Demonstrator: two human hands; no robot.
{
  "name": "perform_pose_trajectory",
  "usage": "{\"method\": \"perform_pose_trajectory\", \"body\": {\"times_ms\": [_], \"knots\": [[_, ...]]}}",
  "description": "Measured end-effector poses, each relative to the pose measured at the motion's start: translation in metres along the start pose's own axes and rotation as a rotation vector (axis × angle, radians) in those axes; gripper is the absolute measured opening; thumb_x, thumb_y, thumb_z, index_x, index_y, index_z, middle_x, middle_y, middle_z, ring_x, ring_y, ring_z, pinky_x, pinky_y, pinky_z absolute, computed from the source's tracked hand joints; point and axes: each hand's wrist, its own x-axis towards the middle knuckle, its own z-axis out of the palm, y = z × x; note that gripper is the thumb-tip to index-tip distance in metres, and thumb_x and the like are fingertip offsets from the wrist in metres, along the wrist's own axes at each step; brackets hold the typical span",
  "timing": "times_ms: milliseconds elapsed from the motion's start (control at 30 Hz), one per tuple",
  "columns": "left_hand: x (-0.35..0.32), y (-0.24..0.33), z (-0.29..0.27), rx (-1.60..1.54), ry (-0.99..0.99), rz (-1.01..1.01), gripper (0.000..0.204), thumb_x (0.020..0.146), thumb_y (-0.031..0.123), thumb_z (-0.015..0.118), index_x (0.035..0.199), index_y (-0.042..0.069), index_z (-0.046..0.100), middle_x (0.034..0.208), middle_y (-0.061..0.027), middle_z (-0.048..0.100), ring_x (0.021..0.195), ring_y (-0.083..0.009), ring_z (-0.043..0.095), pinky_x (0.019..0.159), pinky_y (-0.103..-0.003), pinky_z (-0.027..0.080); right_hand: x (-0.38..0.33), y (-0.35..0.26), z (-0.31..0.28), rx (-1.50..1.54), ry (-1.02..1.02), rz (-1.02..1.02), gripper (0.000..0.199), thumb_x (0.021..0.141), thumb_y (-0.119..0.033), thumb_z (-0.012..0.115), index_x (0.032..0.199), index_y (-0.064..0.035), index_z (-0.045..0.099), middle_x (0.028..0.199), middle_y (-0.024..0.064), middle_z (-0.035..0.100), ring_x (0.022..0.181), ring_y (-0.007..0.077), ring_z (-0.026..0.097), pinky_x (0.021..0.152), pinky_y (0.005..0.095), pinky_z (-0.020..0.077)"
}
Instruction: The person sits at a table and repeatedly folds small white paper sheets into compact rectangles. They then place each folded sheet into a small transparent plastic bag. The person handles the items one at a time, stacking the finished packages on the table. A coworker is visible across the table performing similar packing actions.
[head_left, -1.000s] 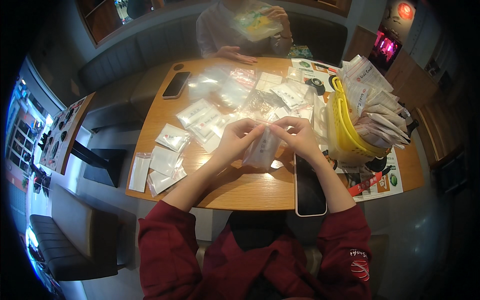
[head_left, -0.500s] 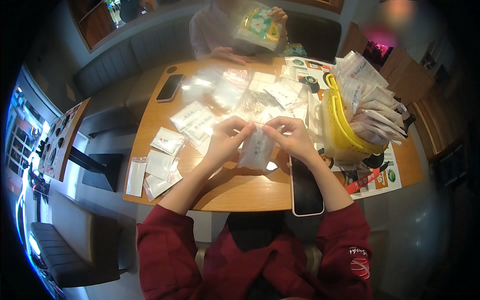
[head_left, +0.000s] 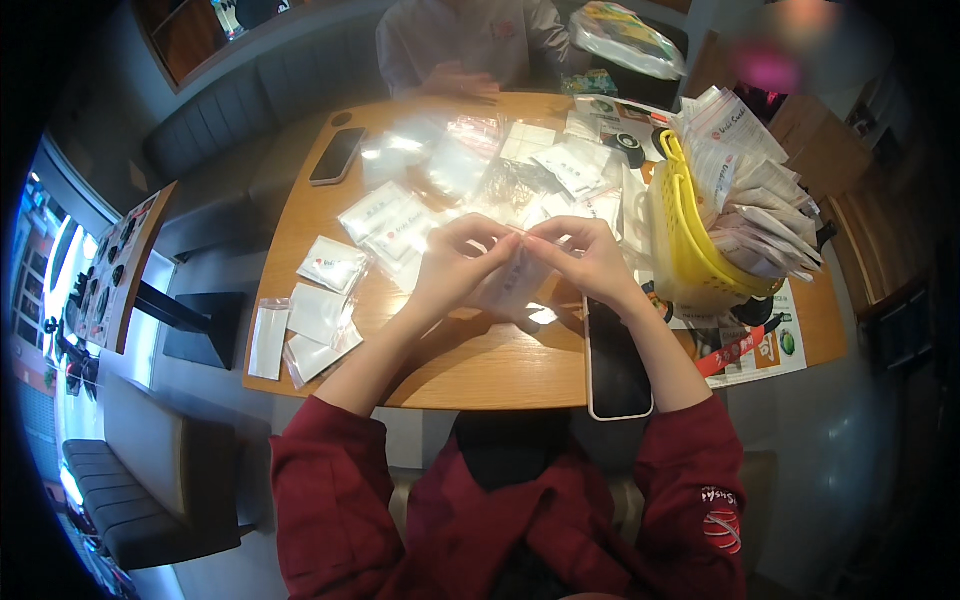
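Note:
Between my two hands hangs a small clear plastic zip bag [head_left: 512, 285] with a white printed packet inside. My left hand [head_left: 462, 262] pinches its top edge with thumb and forefinger. At the same edge my right hand [head_left: 580, 255] pinches too, the thumb tips nearly touching. Left of my hands, filled white packets [head_left: 385, 228] lie on the wooden table [head_left: 470, 370]. Nearer the table's left edge are more small packets [head_left: 333, 265] and flat white bags [head_left: 320, 335]. Beyond my hands, loose clear bags [head_left: 455, 165] are spread out.
A yellow basket [head_left: 690, 225] full of bagged packets stands at the right on printed paper sheets. One phone [head_left: 618, 365] lies by my right forearm, another phone [head_left: 338, 157] at the far left. Across the table, a person [head_left: 465, 45] holds a plastic-wrapped package [head_left: 628, 40].
My hands have drawn closer together along the bag's top edge, and the bag has tilted. The person opposite has swung the green and yellow package off to the right.

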Motion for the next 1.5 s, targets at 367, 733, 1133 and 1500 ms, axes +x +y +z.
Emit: {"method": "perform_pose_trajectory", "body": {"times_ms": [367, 733, 1133, 1500], "knots": [[0.002, -0.006, -0.002, -0.023, -0.071, -0.027, 0.022, 0.083, 0.024, 0.068, 0.088, 0.002, 0.068, 0.087, -0.0071, 0.066, 0.079, -0.0127, 0.062, 0.066, -0.027, 0.051, -0.001, -0.001, -0.005, -0.071, -0.028, -0.122, 0.012, 0.081, -0.015, 0.068, 0.082, -0.0030, 0.071, 0.074, 0.0036, 0.068, 0.065, 0.0072, 0.059, 0.058, 0.0217, 0.0452], [0.002, 0.002, -0.003, -0.092, -0.068, -0.097, 0.024, 0.083, 0.026, 0.069, 0.086, 0.001, 0.069, 0.087, -0.0056, 0.065, 0.079, -0.0122, 0.062, 0.068, -0.026, 0.050, 0.000, -0.003, 0.000, -0.006, 0.001, 0.006, 0.016, 0.083, -0.016, 0.068, 0.088, -0.0009, 0.071, 0.074, 0.0045, 0.068, 0.066, 0.0071, 0.058, 0.061, 0.0224, 0.0460], [0.001, 0.006, -0.003, -0.096, -0.043, -0.054, 0.029, 0.092, 0.023, 0.057, 0.089, -0.003, 0.069, 0.087, -0.0030, 0.062, 0.082, -0.0073, 0.053, 0.078, -0.023, 0.042, 0.002, 0.004, -0.008, -0.039, 0.041, 0.023, 0.028, 0.087, -0.026, 0.064, 0.082, 0.0010, 0.070, 0.067, 0.0009, 0.064, 0.062, 0.0041, 0.053, 0.057, 0.0212, 0.0425], [-0.002, 0.008, -0.003, -0.042, -0.226, -0.366, 0.039, 0.088, 0.036, 0.060, 0.085, -0.001, 0.070, 0.076, -0.0054, 0.064, 0.069, -0.0072, 0.057, 0.058, -0.023, 0.045, 0.001, -0.008, -0.017, -0.025, -0.247, 0.254, 0.035, 0.087, -0.027, 0.064, 0.062, -0.0042, 0.060, 0.057, -0.0027, 0.054, 0.054, 0.0026, 0.047, 0.048, 0.0187, 0.0366]]}}
